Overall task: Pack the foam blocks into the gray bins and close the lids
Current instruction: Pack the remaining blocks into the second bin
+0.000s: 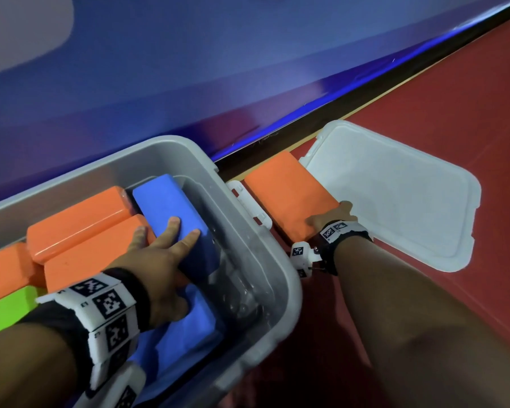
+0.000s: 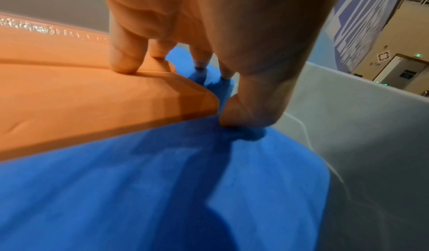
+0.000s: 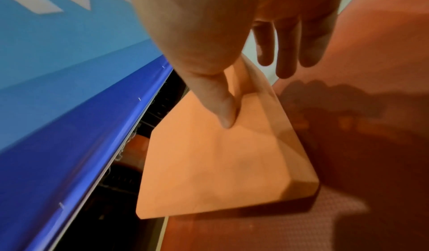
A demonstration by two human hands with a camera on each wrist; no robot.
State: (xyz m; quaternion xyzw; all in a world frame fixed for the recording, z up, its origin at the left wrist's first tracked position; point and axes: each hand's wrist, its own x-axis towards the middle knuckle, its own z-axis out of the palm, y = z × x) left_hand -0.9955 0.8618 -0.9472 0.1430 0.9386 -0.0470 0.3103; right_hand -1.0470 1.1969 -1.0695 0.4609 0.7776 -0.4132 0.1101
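Filling the far side of the scene is a blue wall panel [image 1: 218, 69], and running below it is the red floor [image 1: 454, 113]. Sitting on that floor at the left is the gray bin [image 1: 259, 231], open on top and already holding several foam blocks. Lying flat on the floor at the right is the white lid [image 1: 395, 195], well clear of the bin's opening.

Inside the bin, two orange blocks [image 1: 77, 219] are lying side by side toward the left, with part of a green block [image 1: 3, 310] showing at the near left edge. A blue block [image 1: 165, 201] is leaning tilted against the orange ones, and another blue block [image 1: 189, 328] is lying lower down, nearer the camera.

Outside the bin, between its right wall and the lid, an orange block [image 1: 289, 189] is lying with its far end close to the wall panel.

The left hand [image 1: 159, 260] is pressing down inside the bin with fingers spread; in the left wrist view the fingertips [image 2: 123, 66] are touching both an orange and a blue block, gripping nothing. The right hand [image 1: 333, 216] is pinching the near end of the outside orange block, the thumb [image 3: 223, 108] pressing on its top face while the other fingers are hanging on its far side; whether they are touching it I cannot tell.
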